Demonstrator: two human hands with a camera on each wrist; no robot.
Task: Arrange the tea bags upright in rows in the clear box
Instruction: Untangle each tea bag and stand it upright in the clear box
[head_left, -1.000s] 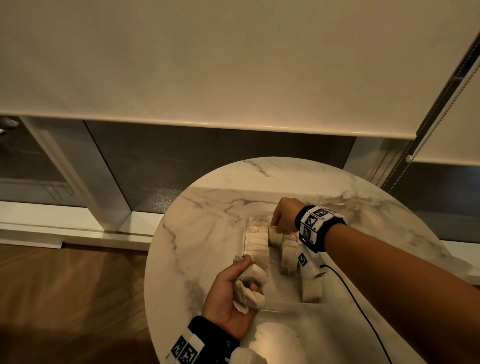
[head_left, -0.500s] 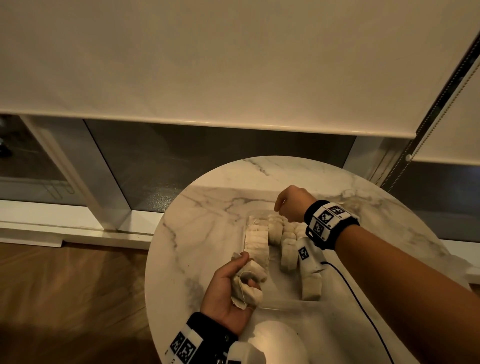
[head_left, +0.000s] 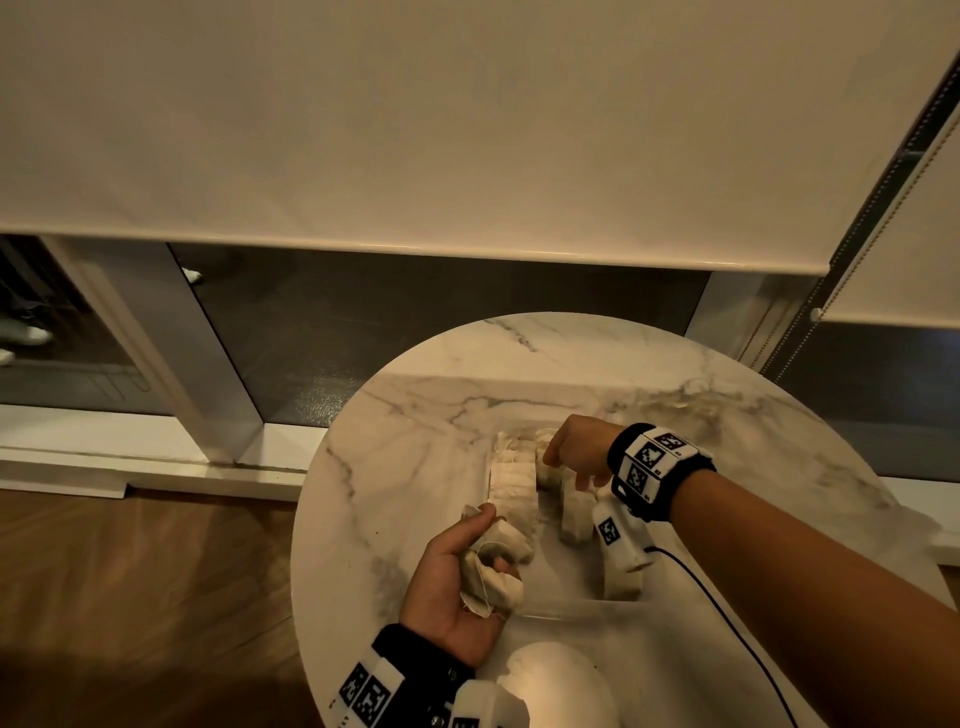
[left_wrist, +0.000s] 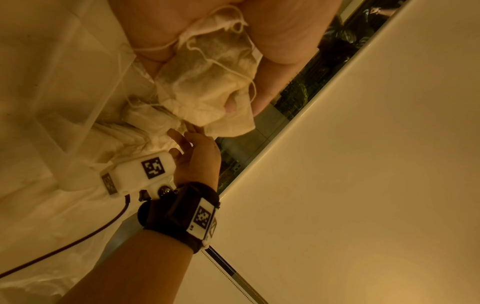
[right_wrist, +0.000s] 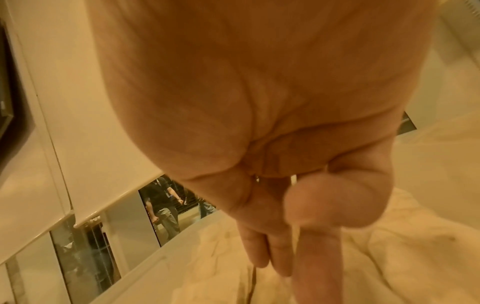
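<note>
Head view shows your left hand (head_left: 457, 577) curled round a soft bunch of tea bags (head_left: 493, 566) just beside the clear box (head_left: 566, 605), your right hand (head_left: 579, 452) loosely open, holding nothing, fingers down over the rows of bags (head_left: 514, 480) inside. They look light, limp and easily crushed, with trailing strings; pinch each gently by its top edge

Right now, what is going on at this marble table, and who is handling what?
A person is packing tea bags into a clear box on a round marble table. The left hand grips a small bunch of loose tea bags at the box's near left corner. The right hand reaches over the far end of the rows of tea bags already in the box; nothing shows in its fingers.
</note>
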